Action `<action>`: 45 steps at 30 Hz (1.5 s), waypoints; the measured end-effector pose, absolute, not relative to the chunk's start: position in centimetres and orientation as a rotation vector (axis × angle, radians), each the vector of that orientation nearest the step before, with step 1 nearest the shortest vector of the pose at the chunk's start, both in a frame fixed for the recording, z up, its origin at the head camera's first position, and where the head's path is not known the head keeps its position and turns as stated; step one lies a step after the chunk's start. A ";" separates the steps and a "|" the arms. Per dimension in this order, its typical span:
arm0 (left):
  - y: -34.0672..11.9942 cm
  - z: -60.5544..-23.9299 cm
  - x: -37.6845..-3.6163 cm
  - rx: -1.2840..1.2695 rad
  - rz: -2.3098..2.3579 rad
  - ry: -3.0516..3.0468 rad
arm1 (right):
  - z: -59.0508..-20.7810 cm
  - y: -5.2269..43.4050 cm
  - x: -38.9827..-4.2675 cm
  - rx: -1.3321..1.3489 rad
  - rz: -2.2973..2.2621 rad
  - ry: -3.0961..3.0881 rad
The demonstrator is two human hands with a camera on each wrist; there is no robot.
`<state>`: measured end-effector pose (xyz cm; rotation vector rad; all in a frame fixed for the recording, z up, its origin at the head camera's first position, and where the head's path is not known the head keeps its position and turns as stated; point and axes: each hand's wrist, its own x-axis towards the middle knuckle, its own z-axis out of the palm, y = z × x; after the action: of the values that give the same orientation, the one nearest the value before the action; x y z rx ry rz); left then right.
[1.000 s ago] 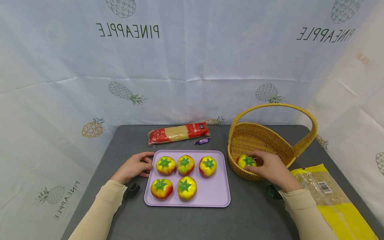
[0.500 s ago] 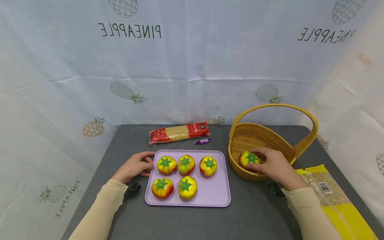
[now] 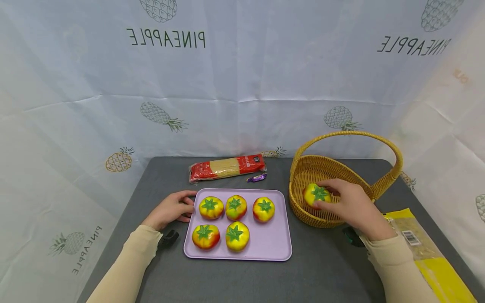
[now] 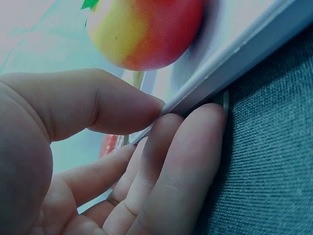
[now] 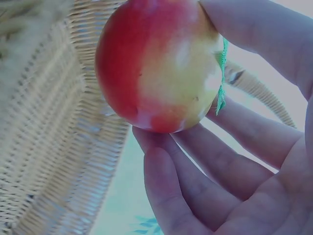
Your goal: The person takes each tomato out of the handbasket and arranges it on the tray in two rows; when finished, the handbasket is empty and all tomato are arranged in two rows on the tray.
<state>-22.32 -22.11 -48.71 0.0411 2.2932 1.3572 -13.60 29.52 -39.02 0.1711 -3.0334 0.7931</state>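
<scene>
1. One red-and-yellow toy tomato with a green stalk (image 3: 317,195) sits pinched in our right hand (image 3: 350,206), over the woven yellow wicker basket (image 3: 341,176).
2. Our left hand (image 3: 170,209) pinches the lilac plastic tray's (image 3: 270,244) edge, thumb above, fingers beneath.

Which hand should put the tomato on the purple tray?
Probably the right hand: it already grips the tomato over the basket. The left hand pinches the purple tray's left edge, so it looks busy steadying it.
</scene>
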 end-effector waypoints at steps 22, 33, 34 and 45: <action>-22.0 -48.6 -22.5 0.026 1.366 2.289 | -38.8 22.0 -10.3 0.480 0.807 -2.957; -22.0 -48.4 -22.5 0.013 1.361 2.283 | -41.1 19.7 -10.0 0.567 0.848 -3.016; -22.0 -48.4 -22.5 0.012 1.360 2.284 | -41.3 19.6 -9.9 0.573 0.848 -3.021; -22.0 -48.5 -22.4 0.021 1.363 2.286 | -43.1 18.6 -9.9 0.596 0.892 -3.074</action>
<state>-22.40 -22.00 -48.47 0.0205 2.2859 1.3627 -9.86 18.63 -43.14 0.5964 -3.0739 0.8922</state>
